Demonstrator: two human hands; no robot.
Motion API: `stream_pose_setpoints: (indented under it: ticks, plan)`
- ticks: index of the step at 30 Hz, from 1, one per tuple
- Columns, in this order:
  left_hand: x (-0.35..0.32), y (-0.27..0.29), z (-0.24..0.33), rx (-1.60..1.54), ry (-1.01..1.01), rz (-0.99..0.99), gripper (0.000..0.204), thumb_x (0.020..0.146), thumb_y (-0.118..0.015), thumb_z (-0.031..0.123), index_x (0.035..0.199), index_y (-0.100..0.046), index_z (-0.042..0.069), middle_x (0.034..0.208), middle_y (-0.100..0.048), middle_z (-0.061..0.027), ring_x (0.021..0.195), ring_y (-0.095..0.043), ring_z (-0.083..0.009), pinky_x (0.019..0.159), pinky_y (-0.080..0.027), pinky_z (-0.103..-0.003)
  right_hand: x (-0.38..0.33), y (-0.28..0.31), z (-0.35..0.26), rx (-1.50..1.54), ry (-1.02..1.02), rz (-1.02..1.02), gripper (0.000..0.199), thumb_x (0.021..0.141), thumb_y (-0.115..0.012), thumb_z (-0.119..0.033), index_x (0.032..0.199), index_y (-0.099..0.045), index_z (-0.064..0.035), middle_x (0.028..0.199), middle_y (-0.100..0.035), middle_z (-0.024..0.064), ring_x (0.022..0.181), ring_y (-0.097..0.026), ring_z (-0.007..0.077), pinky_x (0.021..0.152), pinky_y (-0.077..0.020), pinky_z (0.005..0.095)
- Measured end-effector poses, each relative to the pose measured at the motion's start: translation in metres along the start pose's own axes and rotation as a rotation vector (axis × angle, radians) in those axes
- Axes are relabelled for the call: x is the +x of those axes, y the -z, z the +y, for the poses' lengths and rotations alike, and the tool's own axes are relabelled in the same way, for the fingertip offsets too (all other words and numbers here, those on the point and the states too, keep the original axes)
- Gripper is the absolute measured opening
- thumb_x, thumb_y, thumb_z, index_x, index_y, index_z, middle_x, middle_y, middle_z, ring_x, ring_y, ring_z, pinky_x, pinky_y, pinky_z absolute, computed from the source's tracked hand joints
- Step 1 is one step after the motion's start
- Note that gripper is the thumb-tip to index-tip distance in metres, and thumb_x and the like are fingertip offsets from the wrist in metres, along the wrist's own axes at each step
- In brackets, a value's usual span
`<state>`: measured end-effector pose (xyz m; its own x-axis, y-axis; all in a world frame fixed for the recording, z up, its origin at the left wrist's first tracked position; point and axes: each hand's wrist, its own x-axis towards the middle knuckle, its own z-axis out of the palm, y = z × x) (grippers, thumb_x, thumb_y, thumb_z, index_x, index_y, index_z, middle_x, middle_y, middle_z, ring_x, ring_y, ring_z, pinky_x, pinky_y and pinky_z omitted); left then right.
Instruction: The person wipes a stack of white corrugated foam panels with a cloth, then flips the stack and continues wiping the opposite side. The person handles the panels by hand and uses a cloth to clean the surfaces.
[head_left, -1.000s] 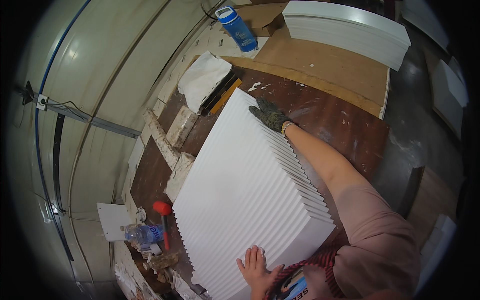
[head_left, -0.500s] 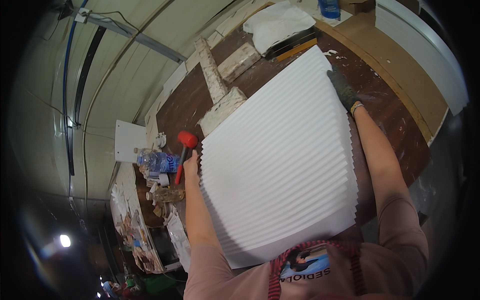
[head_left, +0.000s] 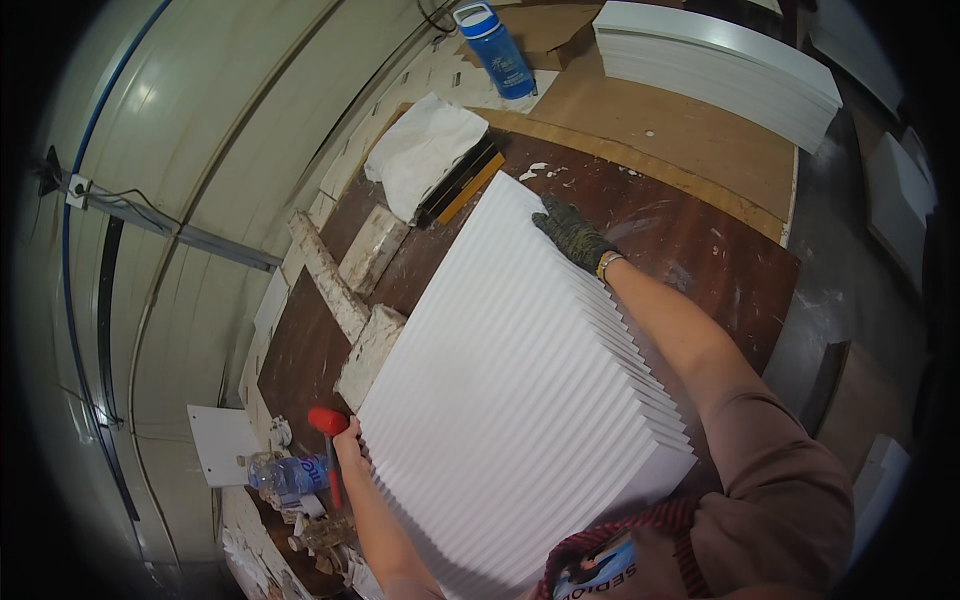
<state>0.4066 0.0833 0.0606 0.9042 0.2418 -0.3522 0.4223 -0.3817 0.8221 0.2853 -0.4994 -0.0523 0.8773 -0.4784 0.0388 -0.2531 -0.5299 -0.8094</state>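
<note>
A large stack of white panels [head_left: 500,370] lies in front of me, its layers fanned out in narrow steps. My bare left hand [head_left: 349,443] grips its left edge, thumb up, with the other fingers mostly hidden. Just beside that hand is a mallet [head_left: 328,420] with a red head and a black-and-red handle; the hand appears apart from it. On the far right edge of the stack, my right hand [head_left: 575,237] in a dark green glove holds the panel ends, fingers pointing to the far corner.
Paint-smeared wooden blocks [head_left: 370,250] lie left of the stack on the brown table [head_left: 700,235]. Behind them is a white cloth [head_left: 425,140]. A blue bottle [head_left: 497,55] and stacked white boards [head_left: 715,75] stand at the back. Plastic bottles [head_left: 290,475] crowd the left side.
My view has shifted, so the stack and table appear lower and farther left. Both hands remain at the same sides of the stack.
</note>
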Motion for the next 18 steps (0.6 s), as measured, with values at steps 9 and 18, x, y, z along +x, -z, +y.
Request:
stream_pose_setpoints:
  ticks: [9,18]
  plan:
    - [0.014,-0.004,-0.009,-0.02,-0.023,0.067,0.034,0.09,-0.076,0.037,0.071,-0.052,0.022,0.055,-0.038,0.0094,0.039,-0.029,-0.0077,0.038,-0.018,-0.028,-0.018,0.014,-0.022,0.022,-0.026,0.026,0.075,0.105,-0.035,-0.057,0.16,-0.025,-0.0068,0.167,-0.022,0.0208,0.154,-0.018,0.037,0.127,-0.0137,0.0443]
    - [0.002,-0.003,-0.002,0.071,-0.087,-0.109,0.045,0.096,-0.068,0.044,0.064,-0.046,0.021,0.052,-0.035,0.0097,0.038,-0.03,-0.0079,0.038,-0.02,-0.029,-0.013,0.01,-0.003,0.145,0.105,0.016,0.062,0.109,-0.031,-0.046,0.158,-0.032,-0.0069,0.166,-0.022,0.0214,0.155,-0.02,0.0329,0.126,-0.0168,0.0434]
